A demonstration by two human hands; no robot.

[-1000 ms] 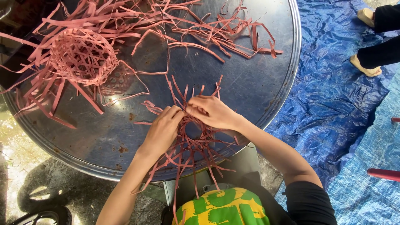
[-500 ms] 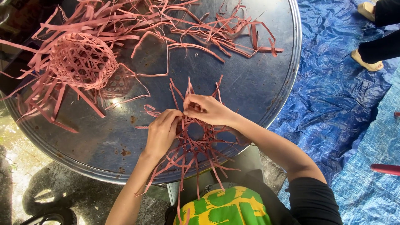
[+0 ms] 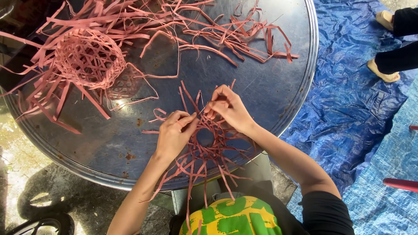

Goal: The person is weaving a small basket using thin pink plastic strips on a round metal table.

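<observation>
A flat woven piece of pink strips point(image 3: 209, 150) lies on the round metal table point(image 3: 270, 87) near its front edge, with loose ends sticking out all around. My left hand point(image 3: 174, 132) pinches strips on its left side. My right hand point(image 3: 228, 108) pinches a strip at its upper edge, fingertips close to those of the left hand. A small finished pink woven basket point(image 3: 89, 58) with long loose ends sits at the table's far left.
A tangle of loose pink strips point(image 3: 226, 30) covers the table's far side. Blue tarpaulin point(image 3: 357, 109) spreads on the ground to the right, where another person's feet in sandals point(image 3: 383, 72) stand. A red bar point(image 3: 400, 185) shows at the right edge.
Both hands have shifted slightly on the woven piece, the fingertips drawing together at its upper edge. The view has tilted a little.
</observation>
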